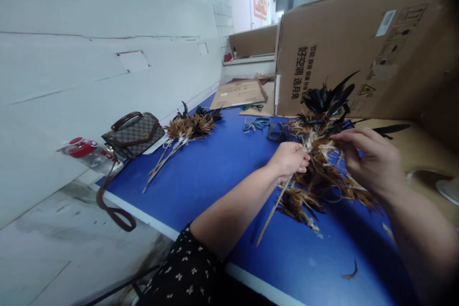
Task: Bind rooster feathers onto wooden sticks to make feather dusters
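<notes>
My left hand (289,160) is closed around the stick of a feather duster (324,105), whose bare wooden end slants down toward the table's front edge. Black feathers top the duster, with brown and pale ones lower down. On its right side, my right hand (373,155) pinches at the feathers with thumb and forefinger; whether a single feather or a thread is between the fingertips is too small to tell. Loose brown feathers (299,203) lie on the blue table (215,191) under and beside my hands.
Two finished-looking feathered sticks (193,126) lie at the left, near a brown handbag (134,134) and a red-capped bottle (84,150). A big cardboard box (322,33) stands behind my hands. Blue cord (256,124) and flat cardboard (238,93) lie toward the back.
</notes>
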Tool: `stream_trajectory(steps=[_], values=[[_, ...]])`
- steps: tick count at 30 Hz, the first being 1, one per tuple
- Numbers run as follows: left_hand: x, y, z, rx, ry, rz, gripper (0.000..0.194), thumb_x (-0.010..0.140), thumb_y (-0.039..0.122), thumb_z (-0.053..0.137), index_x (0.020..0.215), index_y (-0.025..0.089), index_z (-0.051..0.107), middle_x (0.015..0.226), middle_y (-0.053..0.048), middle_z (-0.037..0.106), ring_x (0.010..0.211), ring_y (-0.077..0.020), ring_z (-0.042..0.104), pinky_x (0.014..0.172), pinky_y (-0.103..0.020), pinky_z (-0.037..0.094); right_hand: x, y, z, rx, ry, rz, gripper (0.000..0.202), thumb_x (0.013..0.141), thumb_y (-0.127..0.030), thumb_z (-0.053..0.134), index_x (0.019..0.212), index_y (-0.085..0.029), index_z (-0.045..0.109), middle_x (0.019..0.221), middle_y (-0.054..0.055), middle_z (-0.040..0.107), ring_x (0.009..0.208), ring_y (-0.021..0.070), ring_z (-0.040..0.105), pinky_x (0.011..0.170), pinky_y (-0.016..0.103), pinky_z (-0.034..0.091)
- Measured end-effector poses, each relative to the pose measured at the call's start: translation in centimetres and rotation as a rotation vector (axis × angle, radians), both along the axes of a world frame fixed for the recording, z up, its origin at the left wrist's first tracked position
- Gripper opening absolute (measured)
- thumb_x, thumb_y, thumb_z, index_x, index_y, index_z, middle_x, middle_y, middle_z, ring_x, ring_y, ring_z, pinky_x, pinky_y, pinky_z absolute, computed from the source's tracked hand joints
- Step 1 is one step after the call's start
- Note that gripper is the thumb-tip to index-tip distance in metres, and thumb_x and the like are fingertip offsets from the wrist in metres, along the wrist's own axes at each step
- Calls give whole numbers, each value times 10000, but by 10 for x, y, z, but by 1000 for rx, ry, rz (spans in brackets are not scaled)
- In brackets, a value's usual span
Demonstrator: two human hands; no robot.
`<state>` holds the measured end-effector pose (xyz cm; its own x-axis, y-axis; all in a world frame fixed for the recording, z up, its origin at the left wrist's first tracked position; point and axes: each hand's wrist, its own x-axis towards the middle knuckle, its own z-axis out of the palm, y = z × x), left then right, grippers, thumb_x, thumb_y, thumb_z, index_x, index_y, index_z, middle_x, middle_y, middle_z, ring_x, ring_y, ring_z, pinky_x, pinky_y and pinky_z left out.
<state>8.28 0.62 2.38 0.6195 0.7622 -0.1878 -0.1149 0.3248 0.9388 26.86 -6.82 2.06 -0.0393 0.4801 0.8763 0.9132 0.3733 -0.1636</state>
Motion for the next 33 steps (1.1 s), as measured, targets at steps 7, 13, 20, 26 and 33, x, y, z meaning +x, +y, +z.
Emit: stream_trajectory(steps=[7, 13, 20, 26, 33], values=[[5, 0, -9, -19, -46, -20, 340, 1018, 31, 480, 700, 153, 494, 619, 28, 508, 428, -23, 374, 431, -154, 253, -12, -2, -1, -95, 63, 165, 280, 972, -90, 609, 1082, -230, 826, 1069, 81, 731, 922, 178, 708, 813, 316, 566], [8, 2, -18, 23, -6, -21, 232, 916, 112, 680, 723, 146, 556, 578, 48, 503, 454, -32, 419, 466, -132, 332, -23, -5, -1, -241, 32, 300, 384, 903, -90, 601, 1170, -282, 798, 1218, 86, 711, 1125, 260, 712, 960, 456, 607], [7, -1, -12, 2, -73, -35, 230, 833, -36, 505, 703, 149, 549, 561, 39, 504, 430, -48, 415, 439, -166, 300, -23, -2, -2, -252, 46, 384, 272, 952, -202, 709, 1179, -314, 807, 1229, 97, 697, 1137, 264, 724, 941, 443, 628], [6, 0, -16, 36, -59, -38, 250, 869, 9, 567, 677, 160, 519, 574, 46, 472, 439, -37, 364, 443, -172, 302, -33, -20, 24, -133, 24, 270, 139, 965, -215, 737, 1071, -293, 781, 1203, 106, 733, 1064, 275, 743, 940, 459, 610], [7, -4, -27, 106, 44, -172, 264, 968, 184, 668, 739, 158, 538, 626, 39, 493, 486, -37, 400, 503, -165, 364, -21, -40, 44, -60, -81, 31, 237, 989, -160, 634, 1137, -305, 747, 1078, 63, 798, 915, 251, 768, 813, 382, 587]])
